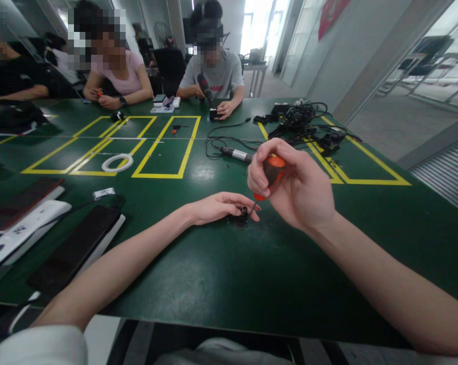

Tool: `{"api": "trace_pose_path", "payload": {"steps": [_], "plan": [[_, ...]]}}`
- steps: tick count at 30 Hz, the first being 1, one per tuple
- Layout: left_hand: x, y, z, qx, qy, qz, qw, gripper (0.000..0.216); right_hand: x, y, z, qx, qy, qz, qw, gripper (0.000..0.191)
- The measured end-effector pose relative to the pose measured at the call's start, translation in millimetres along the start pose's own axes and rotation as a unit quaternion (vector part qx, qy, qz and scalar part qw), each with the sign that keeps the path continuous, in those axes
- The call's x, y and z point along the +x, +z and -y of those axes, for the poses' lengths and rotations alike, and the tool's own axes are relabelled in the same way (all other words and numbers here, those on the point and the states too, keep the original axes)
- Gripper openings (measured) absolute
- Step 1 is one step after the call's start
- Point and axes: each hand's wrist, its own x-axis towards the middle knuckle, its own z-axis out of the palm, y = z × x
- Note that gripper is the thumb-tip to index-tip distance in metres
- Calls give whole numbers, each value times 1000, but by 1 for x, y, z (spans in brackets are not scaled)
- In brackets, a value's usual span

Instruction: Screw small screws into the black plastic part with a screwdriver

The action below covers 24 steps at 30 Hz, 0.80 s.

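Observation:
My right hand (290, 190) is closed round an orange-handled screwdriver (271, 171), held upright with its thin shaft pointing down at a small black part (241, 218) on the green table (221, 274). My left hand (219, 207) lies on the table beside that part, its fingers pinching and steadying it. The screwdriver tip meets the top of the black part. Both forearms reach in from the near edge.
A silver-and-black tool (234, 154) and a tangle of black cables (303, 119) lie beyond my hands. Phones and white boxes (27, 228) sit at the left. A white ring (117, 162) rests in yellow-taped squares. Other people work at the far side.

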Motion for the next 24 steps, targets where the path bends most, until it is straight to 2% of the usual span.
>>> {"api": "trace_pose_path", "payload": {"steps": [12,24], "plan": [[1,-1,2,-22,12,-6,1000,26,0,-1,0,-7,-4,4,1000,37],[0,2,-1,-26,16,-23,999,22,0,-3,-4,-38,-45,-22,998,17]]}}
